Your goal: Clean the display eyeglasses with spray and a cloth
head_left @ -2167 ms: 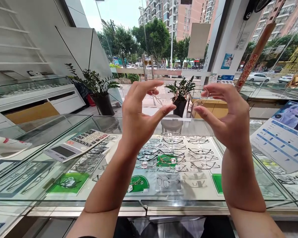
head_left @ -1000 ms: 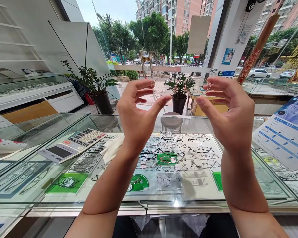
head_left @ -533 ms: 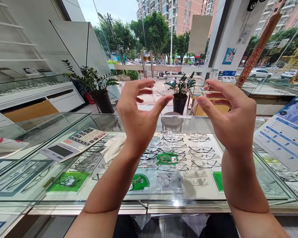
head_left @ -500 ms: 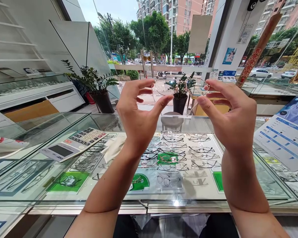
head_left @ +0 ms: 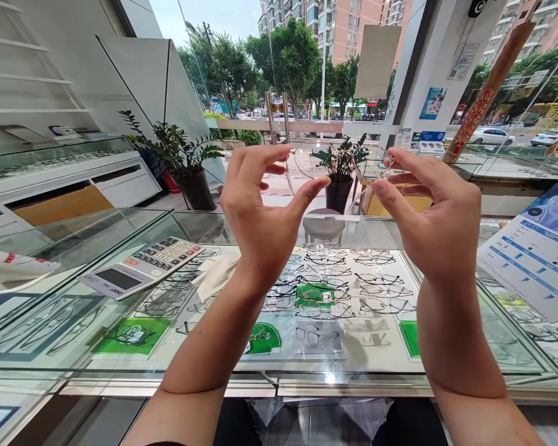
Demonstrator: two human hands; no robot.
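A pair of thin-rimmed eyeglasses [head_left: 308, 176] is held up above the glass counter, its clear lenses facing the window. My left hand [head_left: 265, 204] grips its left side with fingers curled at the rim and thumb stretched beneath. On the opposite side, my right hand [head_left: 434, 210] pinches the frame near the hinge between fingertips and thumb. Both forearms reach over the counter. The thin rims partly blend into the potted plant behind, and the temples are hard to make out.
Under the glass counter [head_left: 279, 373] lie rows of eyeglass frames [head_left: 376, 279]. On top at left are a calculator [head_left: 142, 269] and a pale cloth [head_left: 214, 275]. A printed calendar-like card [head_left: 530, 260] stands at right. Beyond the counter is a round stool [head_left: 324, 226].
The view has shifted slightly. Both hands stay nearly in place, and the eyeglasses' lenses show a little more clearly between them.
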